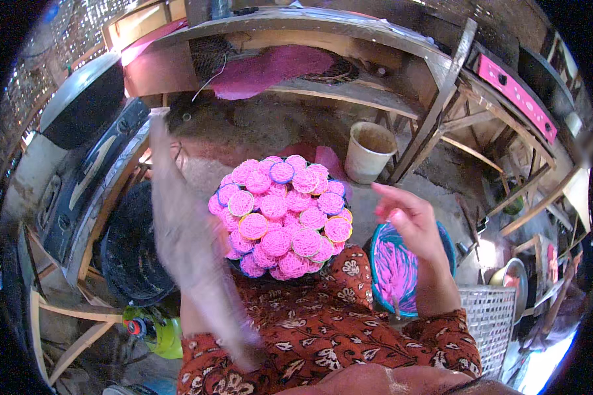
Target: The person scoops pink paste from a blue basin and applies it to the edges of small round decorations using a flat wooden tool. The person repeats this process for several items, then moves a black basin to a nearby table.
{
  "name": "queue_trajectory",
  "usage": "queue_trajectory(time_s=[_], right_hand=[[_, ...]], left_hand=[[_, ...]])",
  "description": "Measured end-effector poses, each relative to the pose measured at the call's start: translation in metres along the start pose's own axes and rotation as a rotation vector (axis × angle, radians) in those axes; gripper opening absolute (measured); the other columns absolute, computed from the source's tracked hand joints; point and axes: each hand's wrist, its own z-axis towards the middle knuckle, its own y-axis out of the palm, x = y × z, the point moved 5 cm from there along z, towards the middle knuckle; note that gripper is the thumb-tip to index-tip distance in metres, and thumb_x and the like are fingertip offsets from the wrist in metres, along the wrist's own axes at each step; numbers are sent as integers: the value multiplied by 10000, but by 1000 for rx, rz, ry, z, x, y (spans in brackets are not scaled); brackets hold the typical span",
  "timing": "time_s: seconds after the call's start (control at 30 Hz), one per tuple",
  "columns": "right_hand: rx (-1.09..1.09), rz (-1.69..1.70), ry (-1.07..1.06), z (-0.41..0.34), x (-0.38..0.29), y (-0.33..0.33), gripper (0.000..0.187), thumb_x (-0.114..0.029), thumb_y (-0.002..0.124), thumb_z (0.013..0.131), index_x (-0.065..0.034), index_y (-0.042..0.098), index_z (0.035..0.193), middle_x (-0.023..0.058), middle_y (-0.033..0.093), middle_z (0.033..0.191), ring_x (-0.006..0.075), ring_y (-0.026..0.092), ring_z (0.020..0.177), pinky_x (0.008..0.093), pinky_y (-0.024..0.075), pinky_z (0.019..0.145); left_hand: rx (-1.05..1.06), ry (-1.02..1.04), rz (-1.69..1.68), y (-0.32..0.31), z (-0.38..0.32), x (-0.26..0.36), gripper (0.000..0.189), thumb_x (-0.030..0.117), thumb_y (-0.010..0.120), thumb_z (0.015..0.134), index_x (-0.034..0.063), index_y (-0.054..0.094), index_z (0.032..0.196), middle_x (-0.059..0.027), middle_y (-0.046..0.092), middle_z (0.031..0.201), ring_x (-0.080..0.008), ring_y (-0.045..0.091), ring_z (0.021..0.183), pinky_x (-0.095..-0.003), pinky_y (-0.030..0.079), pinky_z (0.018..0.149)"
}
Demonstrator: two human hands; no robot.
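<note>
A heap of pink lacy rounds made of thin strands, several in small blue-, green- or yellow-rimmed moulds, fills a dark container in front of my lap. To its left, a long flat grey thing is blurred by motion; its kind is unclear. My left hand is mostly hidden behind this thing and appears to hold it, with a bit of the hand showing beside the heap. Raised above a teal basin, my right hand has thumb and forefinger apart, holding nothing. Inside the basin is a pink mass.
A white bucket stands beyond the heap. On the left are a stove, a dark tub and a green gas cylinder. A woven basket sits at my right. A wooden bench runs across the back, and a pink-fronted stove stands far right.
</note>
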Motion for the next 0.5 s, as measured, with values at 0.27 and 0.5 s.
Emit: queue_trajectory(time_s=[0.27,0.5], right_hand=[[223,-335,637,-156,143,-54,317,-256,592,822,-19,629,1030,80,645,801,148,615,724,295,492,642],[413,-865,948,-270,240,-93,377,-397,595,762,-81,669,954,169,650,825,328,625,804,406,493,728]], left_hand=[[414,-35,582,-32,-98,29,432,356,442,838,80,533,1157,-135,562,1145,-254,495,1108,-391,354,969],[446,-158,928,-41,-129,25,403,324,497,808,82,559,1125,-131,586,1107,-257,532,1061,-385,393,931]])
